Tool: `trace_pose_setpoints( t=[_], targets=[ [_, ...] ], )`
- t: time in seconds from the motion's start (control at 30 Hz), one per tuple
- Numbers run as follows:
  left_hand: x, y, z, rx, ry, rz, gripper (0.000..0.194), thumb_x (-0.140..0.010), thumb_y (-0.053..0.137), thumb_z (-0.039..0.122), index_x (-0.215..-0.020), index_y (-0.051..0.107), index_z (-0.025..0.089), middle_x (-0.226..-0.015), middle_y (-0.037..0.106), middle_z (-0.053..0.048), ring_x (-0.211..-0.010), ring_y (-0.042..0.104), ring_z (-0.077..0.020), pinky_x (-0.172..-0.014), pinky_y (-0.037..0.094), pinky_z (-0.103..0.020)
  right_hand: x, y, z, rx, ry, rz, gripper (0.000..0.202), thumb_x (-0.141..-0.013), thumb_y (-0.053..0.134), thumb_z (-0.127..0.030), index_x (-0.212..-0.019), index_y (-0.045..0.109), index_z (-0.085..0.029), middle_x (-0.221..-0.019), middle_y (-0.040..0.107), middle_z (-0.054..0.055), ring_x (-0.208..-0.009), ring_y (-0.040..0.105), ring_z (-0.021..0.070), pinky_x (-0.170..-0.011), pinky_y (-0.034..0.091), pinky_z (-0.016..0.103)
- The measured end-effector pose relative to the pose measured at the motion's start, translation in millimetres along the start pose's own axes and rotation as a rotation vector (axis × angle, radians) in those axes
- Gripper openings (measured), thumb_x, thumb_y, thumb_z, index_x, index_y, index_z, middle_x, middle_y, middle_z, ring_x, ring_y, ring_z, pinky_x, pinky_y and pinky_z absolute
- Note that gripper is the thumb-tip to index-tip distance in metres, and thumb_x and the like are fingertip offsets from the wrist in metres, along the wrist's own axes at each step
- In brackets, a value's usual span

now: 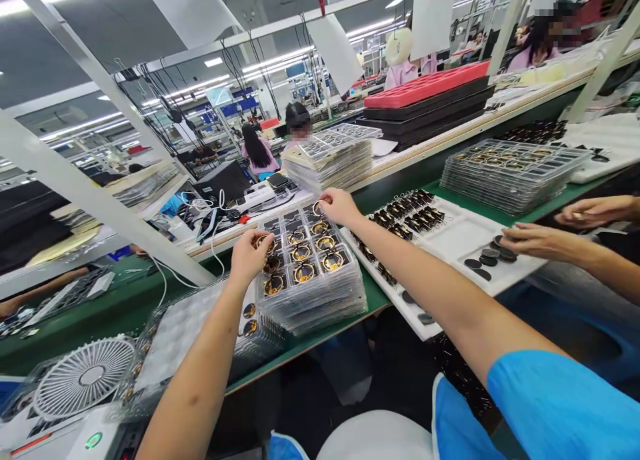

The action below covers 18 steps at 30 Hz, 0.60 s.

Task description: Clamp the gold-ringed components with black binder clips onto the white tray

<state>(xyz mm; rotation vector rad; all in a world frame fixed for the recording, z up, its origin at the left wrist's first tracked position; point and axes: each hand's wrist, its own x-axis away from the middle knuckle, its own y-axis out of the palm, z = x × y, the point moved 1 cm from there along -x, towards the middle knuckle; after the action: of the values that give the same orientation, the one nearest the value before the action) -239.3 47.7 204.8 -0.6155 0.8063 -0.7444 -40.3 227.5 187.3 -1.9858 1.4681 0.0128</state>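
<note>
A stack of clear plastic trays [315, 307] stands in front of me, its top tray divided into compartments. Several of these hold round gold-rimmed parts [304, 272] with black and orange pieces inside. At the tray's left side, my left hand [249, 257] has its thumb and index finger closed on one of the gold-rimmed parts [267, 244]. My right hand [339, 207] reaches to the far right corner, fingers pinched at another gold-rimmed part [317, 209], which they partly cover. Some far compartments show only black.
On the right, a white tray [455, 240] holds rows of black clips and dark discs, with a co-worker's hands [545, 240] over it. Another tray stack [510, 180] stands behind. At left are a bubble-lined tray [175, 337] and a white fan [90, 375]. A shelf runs along the back.
</note>
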Motion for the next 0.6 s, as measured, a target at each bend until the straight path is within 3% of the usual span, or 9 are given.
trace_pose_setpoints(
  t=[0.07,0.17,0.23,0.33,0.47,0.6],
  targets=[
    [-7,4.3,-6,-0.084,0.029,-0.044,0.025,-0.085,0.067,0.042,-0.089,0.073,0.018,-0.075,0.068,-0.002,-0.068,0.057,-0.0190,-0.067,0.042,-0.031,-8,16,-2,0.017,0.015,-0.031,0.016,-0.091,0.064,-0.014,-0.099,0.077,-0.010,-0.091,0.073,0.010,-0.091,0.068,0.0231,-0.091,0.053,0.035],
    [-9,7.5,-7,-0.235,0.111,-0.121,0.029,-0.086,0.066,0.044,-0.098,0.077,0.020,-0.093,0.073,-0.008,-0.086,0.062,-0.0253,-0.079,0.047,-0.036,-9,24,1,0.054,0.033,-0.057,0.017,-0.087,0.073,-0.019,-0.101,0.079,-0.012,-0.114,0.071,0.014,-0.102,0.067,0.0265,-0.096,0.052,0.037],
    [-9,7.5,-9,-0.320,0.136,-0.179,0.036,-0.088,0.064,0.047,-0.108,0.078,0.020,-0.105,0.073,-0.011,-0.096,0.063,-0.0298,-0.087,0.049,-0.041,-9,16,7,0.072,0.042,-0.057,0.021,-0.086,0.076,-0.023,-0.104,0.079,-0.014,-0.122,0.069,0.015,-0.105,0.067,0.0264,-0.099,0.051,0.036],
    [-10,6.3,-15,-0.395,0.147,-0.208,0.046,-0.091,0.057,0.052,-0.114,0.077,0.018,-0.107,0.071,-0.016,-0.103,0.063,-0.0350,-0.095,0.050,-0.048,-6,-14,26,0.087,0.063,-0.041,0.020,-0.092,0.069,-0.026,-0.104,0.079,-0.014,-0.111,0.075,0.011,-0.101,0.068,0.0228,-0.097,0.051,0.032],
    [-7,2.7,-21,-0.422,0.172,-0.146,0.052,-0.091,0.055,0.056,-0.117,0.076,0.017,-0.115,0.067,-0.018,-0.118,0.058,-0.0395,-0.105,0.046,-0.055,21,-57,70,0.297,0.149,-0.094,0.027,-0.099,0.058,-0.030,-0.111,0.076,-0.015,-0.108,0.077,0.010,-0.095,0.070,0.0204,-0.086,0.053,0.028],
    [24,-5.9,2,-0.189,0.312,0.106,0.041,-0.091,0.060,0.049,-0.115,0.073,0.018,-0.113,0.068,-0.014,-0.116,0.060,-0.0330,-0.104,0.048,-0.051,82,-67,114,0.510,0.267,-0.254,0.020,-0.092,0.067,-0.031,-0.090,0.080,-0.016,-0.089,0.078,0.011,-0.085,0.071,0.0250,-0.078,0.053,0.031]
  ],
)
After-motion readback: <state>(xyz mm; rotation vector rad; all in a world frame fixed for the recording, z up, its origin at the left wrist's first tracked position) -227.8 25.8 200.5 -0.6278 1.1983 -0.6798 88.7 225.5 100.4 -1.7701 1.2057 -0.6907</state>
